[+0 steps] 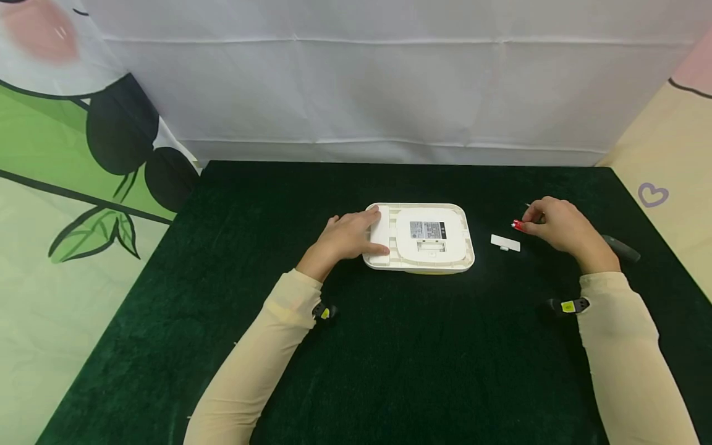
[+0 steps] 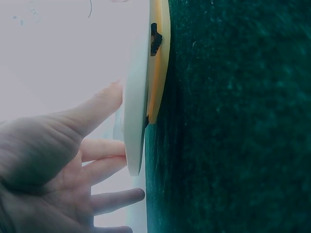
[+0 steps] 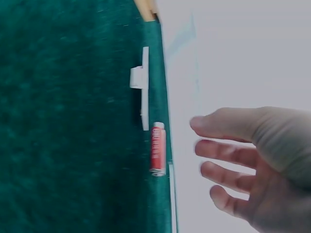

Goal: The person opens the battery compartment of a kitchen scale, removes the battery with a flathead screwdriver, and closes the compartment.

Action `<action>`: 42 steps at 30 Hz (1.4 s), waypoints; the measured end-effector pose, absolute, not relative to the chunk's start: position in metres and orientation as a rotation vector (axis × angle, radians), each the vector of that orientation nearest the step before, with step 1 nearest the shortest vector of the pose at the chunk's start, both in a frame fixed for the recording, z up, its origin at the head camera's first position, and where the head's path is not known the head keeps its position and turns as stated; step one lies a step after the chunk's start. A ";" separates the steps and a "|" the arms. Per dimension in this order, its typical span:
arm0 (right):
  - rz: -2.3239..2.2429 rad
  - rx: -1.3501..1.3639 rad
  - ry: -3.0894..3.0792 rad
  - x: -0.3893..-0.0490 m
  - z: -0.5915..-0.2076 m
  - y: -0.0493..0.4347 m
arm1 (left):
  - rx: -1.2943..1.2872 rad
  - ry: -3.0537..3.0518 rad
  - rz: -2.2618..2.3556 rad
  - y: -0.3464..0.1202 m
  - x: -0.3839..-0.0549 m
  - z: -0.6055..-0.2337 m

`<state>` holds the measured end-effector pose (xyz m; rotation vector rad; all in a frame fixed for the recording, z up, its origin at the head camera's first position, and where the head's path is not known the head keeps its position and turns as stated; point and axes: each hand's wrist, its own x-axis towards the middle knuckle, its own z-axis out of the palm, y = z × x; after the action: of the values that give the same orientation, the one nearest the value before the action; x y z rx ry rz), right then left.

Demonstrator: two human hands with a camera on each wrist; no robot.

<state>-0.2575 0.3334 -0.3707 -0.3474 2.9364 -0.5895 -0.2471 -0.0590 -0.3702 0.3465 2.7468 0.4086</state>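
Observation:
A white device (image 1: 389, 262) with rounded corners lies with its underside up, showing a printed label and an open battery compartment (image 1: 431, 246). Yellow shows beneath it. My left hand (image 1: 347, 236) rests on its left end, thumb and fingers spread and fairly straight, fingertips touching the white surface (image 2: 136, 97). To the right lies a red battery (image 3: 157, 150). Over it hovers my right hand (image 1: 562, 225), fingers loosely bent; the right wrist view shows a gap between fingertips and battery. Between device and battery lies a small white battery cover (image 1: 505, 243) with a tab.
A dark-handled tool (image 1: 622, 248), looking like a screwdriver, is partly hidden under the right hand and wrist; a thin pale rod (image 3: 172, 199) lies by the battery. Dark green cloth (image 1: 423, 358) covers the table. A white curtain (image 1: 361, 93) hangs along the back edge.

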 end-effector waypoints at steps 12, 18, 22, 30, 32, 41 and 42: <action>-0.564 -0.484 2.725 -0.255 -0.369 0.324 | 0.344 2.737 0.412 -0.060 -0.246 -0.369; -0.562 -0.470 2.684 -0.256 -0.377 0.319 | 0.348 2.740 0.409 -0.059 -0.246 -0.369; -0.547 -0.465 2.689 -0.256 -0.379 0.317 | 0.347 2.740 0.415 -0.059 -0.246 -0.369; -0.555 -0.438 2.668 -0.256 -0.379 0.314 | 0.338 2.734 0.431 -0.060 -0.246 -0.370; -0.562 -0.443 2.668 -0.256 -0.378 0.314 | 0.338 2.731 0.434 -0.060 -0.246 -0.370; -0.616 -0.447 2.714 -0.254 -0.371 0.312 | 0.342 2.730 0.430 -0.060 -0.245 -0.369; -0.620 -0.448 2.722 -0.254 -0.370 0.311 | 0.342 2.729 0.431 -0.060 -0.245 -0.369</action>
<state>-0.2541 0.3112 -0.3703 -0.4484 2.7217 -0.6195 -0.2453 -0.0602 -0.3686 0.3425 2.7293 0.4309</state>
